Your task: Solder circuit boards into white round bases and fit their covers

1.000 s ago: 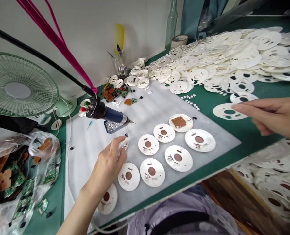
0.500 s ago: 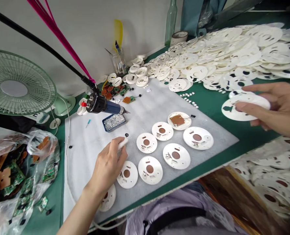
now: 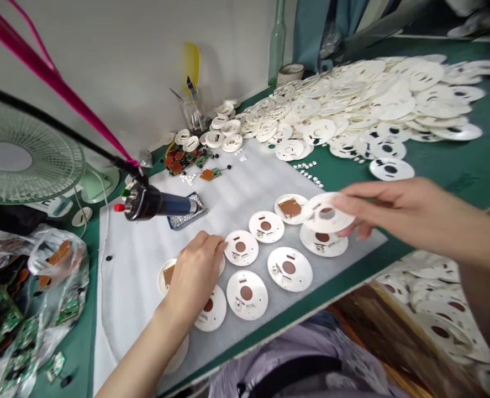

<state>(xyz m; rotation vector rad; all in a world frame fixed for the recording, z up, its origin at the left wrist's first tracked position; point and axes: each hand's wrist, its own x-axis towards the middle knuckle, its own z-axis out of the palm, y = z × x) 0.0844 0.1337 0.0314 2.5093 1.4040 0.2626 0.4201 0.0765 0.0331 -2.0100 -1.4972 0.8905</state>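
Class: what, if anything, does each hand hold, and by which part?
Right hand: a white disc, pinched at its rim. Left hand: cannot be told; fingertips largely hidden.

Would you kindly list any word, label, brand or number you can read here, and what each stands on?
No text is legible.
Print on the round container by the bottle: too blurred to read.
Dark marks on the white object beside the fan: too blurred to read.

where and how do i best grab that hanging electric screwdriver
Probably around the blue barrel of the electric screwdriver, from the near side: that stretch is straight, round and nearly level, while the pink cord leads to its rear and the bit points right.
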